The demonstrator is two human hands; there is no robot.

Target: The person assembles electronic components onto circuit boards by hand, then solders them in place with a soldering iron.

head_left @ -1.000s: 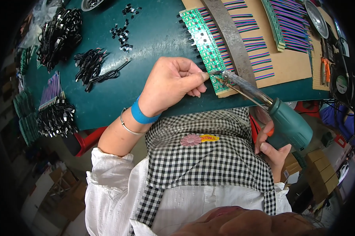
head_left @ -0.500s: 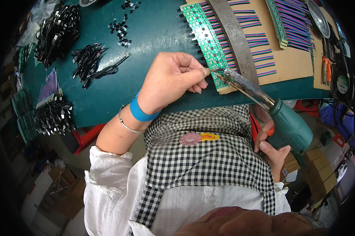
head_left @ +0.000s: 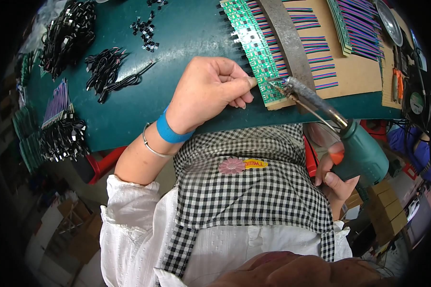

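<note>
A strip of joined green circuit boards point(head_left: 259, 60) lies on cardboard, small black parts along its left edge and multicoloured wires point(head_left: 323, 59) to its right. My left hand point(head_left: 203, 95) is closed, thumb and forefinger pinched against the strip's left edge near its lower end. What sits between those fingertips is hidden. Lower right, my right hand point(head_left: 339, 185) grips a green soldering gun point(head_left: 364, 155) with an orange trigger. Its metal barrel points up and left, and its tip is over the strip's lower right side, near my left fingertips.
A flat metal bar point(head_left: 292, 48) lies across the wires. More wired boards point(head_left: 356, 26), a metal dish point(head_left: 389, 23) and orange-handled pliers point(head_left: 397, 86) are at the right. Black cable bundles point(head_left: 67, 38) and small black connectors point(head_left: 144, 31) lie on the green table point(head_left: 187, 28).
The soldering gun has drawn slightly right, its tip moving away from my left fingertips. My left hand keeps its pinch at the board edge. The whole view has shifted slightly.
</note>
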